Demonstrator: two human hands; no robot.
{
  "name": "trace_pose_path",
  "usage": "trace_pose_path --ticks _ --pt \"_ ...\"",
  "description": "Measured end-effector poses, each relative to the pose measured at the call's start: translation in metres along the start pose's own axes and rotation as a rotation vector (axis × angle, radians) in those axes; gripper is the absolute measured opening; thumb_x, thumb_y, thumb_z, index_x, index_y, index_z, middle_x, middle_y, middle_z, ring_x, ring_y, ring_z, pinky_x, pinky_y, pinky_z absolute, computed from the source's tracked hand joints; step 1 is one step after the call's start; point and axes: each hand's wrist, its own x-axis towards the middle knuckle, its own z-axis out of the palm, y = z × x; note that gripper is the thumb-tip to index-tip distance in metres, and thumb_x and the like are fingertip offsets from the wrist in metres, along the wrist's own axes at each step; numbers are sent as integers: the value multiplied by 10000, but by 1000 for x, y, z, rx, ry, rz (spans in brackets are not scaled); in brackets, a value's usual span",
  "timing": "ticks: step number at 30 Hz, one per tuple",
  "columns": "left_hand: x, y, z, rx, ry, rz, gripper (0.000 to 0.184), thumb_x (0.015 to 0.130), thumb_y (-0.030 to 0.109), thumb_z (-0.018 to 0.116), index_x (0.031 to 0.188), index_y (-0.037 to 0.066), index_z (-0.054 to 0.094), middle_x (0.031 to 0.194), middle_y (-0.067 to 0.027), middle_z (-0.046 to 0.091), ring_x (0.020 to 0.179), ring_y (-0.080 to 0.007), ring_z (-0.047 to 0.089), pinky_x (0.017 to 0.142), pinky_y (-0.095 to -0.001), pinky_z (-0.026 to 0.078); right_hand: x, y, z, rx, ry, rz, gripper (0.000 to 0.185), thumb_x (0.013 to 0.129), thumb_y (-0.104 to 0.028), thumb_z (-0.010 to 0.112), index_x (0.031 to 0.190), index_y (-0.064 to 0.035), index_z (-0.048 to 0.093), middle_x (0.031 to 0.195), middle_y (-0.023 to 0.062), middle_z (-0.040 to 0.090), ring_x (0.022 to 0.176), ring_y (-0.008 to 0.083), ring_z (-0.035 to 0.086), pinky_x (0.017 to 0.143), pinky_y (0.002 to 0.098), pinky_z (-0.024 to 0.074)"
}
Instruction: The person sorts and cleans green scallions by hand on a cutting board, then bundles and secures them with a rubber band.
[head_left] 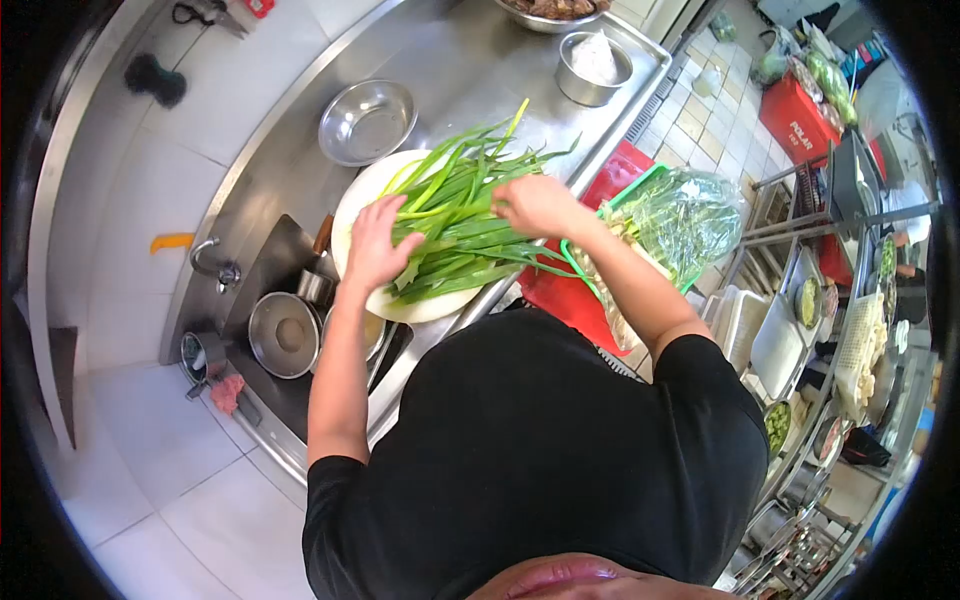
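A thick bundle of green onions (455,222) lies across a round white cutting board (352,215), its long leaves spilling over the right edge. My left hand (376,245) rests on the left end of the bundle, thumb apart from the fingers. Over the right part of the leaves, my right hand (540,205) is closed with its fingertips pinched on some of the green onions. Its fingertips are partly hidden by the hand's own angle. Just behind the board sits a steel bowl (368,122).
A sink (285,240) with pans (284,335) lies left of the board. At the counter's far end stand a steel pot (594,68) with white contents and a bowl of brown food (553,12). A green crate (577,262) with bagged greens (690,220) is at the right.
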Motion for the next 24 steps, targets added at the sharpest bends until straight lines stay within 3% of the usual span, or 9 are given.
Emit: trace_pose_path --ticks 3,5,6,8,10,15,17,18,24 --pt "2 50 20 -141 -117 89 513 918 247 681 1364 33 545 1362 -211 564 1317 -364 497 1185 -499 310 -19 -16 38 99 221 -98 249 935 -304 626 938 -62 685 910 177 726 849 400 713 751 518 574" --pt "0 59 51 -215 -212 135 410 931 219 659 1285 24 587 1241 -212 616 1233 -387 540 1107 -519 365 -25 -31 51 201 240 -35 202 925 -254 611 937 -63 676 930 218 712 870 409 711 759 535 571" --pt "0 61 64 -313 -205 94 229 941 187 639 1100 22 642 1017 -190 655 1016 -419 604 925 -522 452 -27 -29 58 225 286 -4 185 927 -236 598 933 -63 665 887 182 712 791 386 705 706 514 561" --pt "-3 72 71 -351 -187 76 166 937 169 639 1006 18 639 913 -175 639 899 -420 598 834 -511 460 -23 -16 83 266 339 47 169 929 -217 585 929 -63 654 844 147 712 712 363 699 653 494 550" --pt "-3 85 74 -317 -29 160 128 924 106 636 834 17 616 741 -145 595 687 -394 576 644 -455 480 -15 0 119 1266 197 55 162 942 -209 571 894 -64 625 766 30 656 615 236 601 572 406 482" --pt "3 95 67 -234 -2 325 80 915 60 640 849 22 619 741 -142 583 676 -350 579 591 -434 469 -11 80 108 1673 246 506 272 1001 -323 586 934 -72 665 790 2 627 738 144 548 669 325 467" --pt "15 76 73 -143 39 161 87 930 90 647 909 5 648 789 -145 617 717 -359 597 635 -435 487 -6 93 93 1253 448 366 348 994 -402 605 1072 -78 706 877 80 704 841 229 660 760 379 520" --pt "27 73 71 -136 -10 100 198 963 145 637 1072 -16 677 893 -172 655 843 -383 616 770 -461 506 -1 99 86 892 484 366 428 966 -440 629 1180 -77 706 991 186 742 993 343 706 854 452 545" --pt "85 27 120 -12 -113 -155 495 1008 350 595 1329 -26 614 1172 -237 681 1179 -407 572 1040 -486 438 29 100 109 415 222 402 465 965 -470 599 1176 -74 721 981 240 732 957 418 705 865 507 555"
